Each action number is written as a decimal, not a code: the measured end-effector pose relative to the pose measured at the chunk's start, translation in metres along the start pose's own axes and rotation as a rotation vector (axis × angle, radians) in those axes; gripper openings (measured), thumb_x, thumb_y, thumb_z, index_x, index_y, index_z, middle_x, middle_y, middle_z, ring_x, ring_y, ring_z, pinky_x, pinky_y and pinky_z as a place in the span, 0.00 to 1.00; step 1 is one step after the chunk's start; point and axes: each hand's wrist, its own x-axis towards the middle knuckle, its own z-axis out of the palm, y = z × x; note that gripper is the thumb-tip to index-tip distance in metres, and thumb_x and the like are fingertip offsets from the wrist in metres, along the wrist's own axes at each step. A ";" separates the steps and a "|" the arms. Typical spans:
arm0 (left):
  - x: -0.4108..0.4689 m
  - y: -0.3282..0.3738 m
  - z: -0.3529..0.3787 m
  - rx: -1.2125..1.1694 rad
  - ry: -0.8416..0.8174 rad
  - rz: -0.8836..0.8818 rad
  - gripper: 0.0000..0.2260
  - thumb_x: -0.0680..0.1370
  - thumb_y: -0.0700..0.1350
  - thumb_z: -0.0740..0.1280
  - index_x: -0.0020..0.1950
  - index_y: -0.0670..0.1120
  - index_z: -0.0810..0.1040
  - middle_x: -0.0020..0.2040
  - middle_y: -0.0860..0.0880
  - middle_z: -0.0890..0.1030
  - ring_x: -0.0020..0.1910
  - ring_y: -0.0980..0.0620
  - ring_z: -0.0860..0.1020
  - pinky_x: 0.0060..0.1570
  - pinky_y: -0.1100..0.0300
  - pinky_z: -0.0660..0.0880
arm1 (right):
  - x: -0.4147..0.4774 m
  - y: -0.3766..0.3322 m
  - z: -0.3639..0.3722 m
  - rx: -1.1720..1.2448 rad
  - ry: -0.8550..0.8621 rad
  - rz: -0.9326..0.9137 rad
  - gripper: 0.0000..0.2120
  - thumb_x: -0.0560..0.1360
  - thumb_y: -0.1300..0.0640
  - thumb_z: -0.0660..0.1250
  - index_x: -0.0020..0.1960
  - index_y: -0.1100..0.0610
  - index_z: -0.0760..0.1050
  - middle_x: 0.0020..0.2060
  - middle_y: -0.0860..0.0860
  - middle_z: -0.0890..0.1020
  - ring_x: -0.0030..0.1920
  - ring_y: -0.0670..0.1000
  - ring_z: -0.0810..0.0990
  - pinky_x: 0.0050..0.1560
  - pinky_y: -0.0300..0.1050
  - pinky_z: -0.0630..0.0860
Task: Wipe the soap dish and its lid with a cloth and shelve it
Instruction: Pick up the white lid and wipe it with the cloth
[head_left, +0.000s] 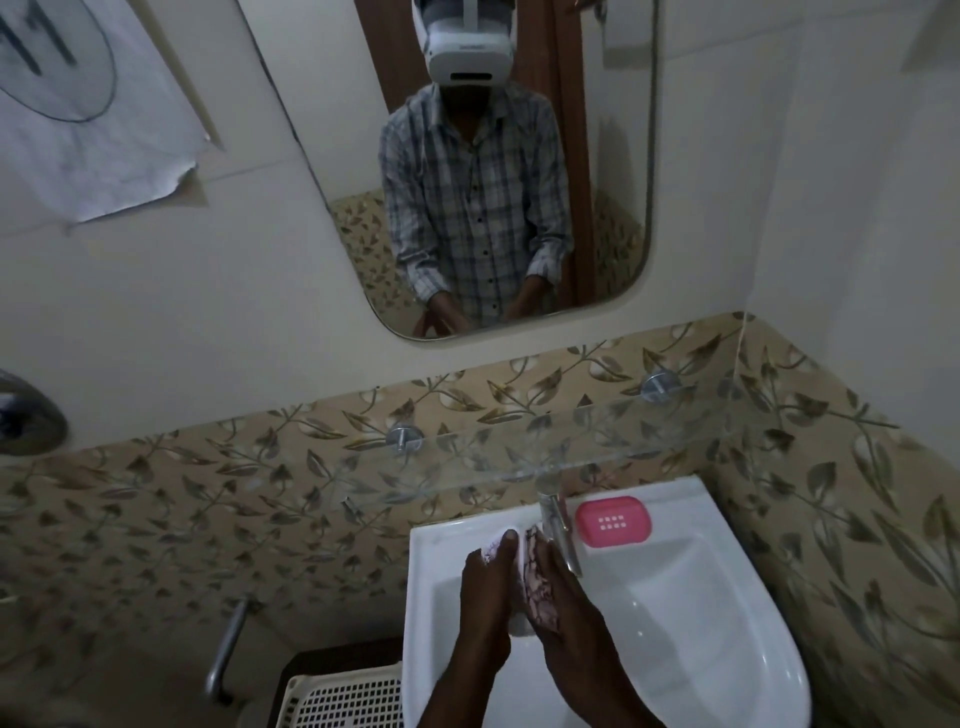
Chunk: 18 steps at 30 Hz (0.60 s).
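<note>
Both my hands are closed on the patterned cloth (540, 587) over the basin (675, 613), and the pink soap dish (614, 520) lies beyond and right of my right grip (563, 597), long axis crosswise, past the tap (558, 525), nearer it than my left grip (488, 587).

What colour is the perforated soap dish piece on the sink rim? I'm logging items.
Pink soap dish piece, seen in the head view.

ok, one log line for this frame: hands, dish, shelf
left hand: on cloth | right hand: on cloth over sink | pink soap dish part: on sink rim, untouched | glass shelf: bare
</note>
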 end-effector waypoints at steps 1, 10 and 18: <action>0.004 0.000 -0.003 -0.032 -0.010 -0.061 0.20 0.78 0.56 0.67 0.52 0.38 0.83 0.50 0.36 0.85 0.51 0.37 0.84 0.56 0.42 0.79 | -0.004 0.001 0.001 -0.008 -0.009 -0.050 0.27 0.79 0.75 0.59 0.76 0.67 0.56 0.76 0.57 0.60 0.75 0.40 0.59 0.72 0.29 0.58; 0.013 -0.012 -0.014 -0.416 -0.112 -0.328 0.25 0.76 0.61 0.66 0.49 0.39 0.85 0.44 0.36 0.86 0.42 0.39 0.86 0.45 0.48 0.80 | -0.004 0.016 -0.025 -0.088 -0.126 -0.171 0.26 0.78 0.70 0.61 0.75 0.59 0.64 0.74 0.53 0.67 0.72 0.43 0.68 0.70 0.37 0.69; 0.023 -0.009 -0.039 -0.594 -0.388 -0.287 0.43 0.59 0.52 0.82 0.69 0.39 0.73 0.67 0.33 0.74 0.59 0.34 0.75 0.61 0.28 0.70 | 0.036 0.034 -0.065 0.860 0.171 0.638 0.16 0.68 0.73 0.70 0.56 0.71 0.78 0.49 0.68 0.84 0.49 0.66 0.84 0.56 0.60 0.79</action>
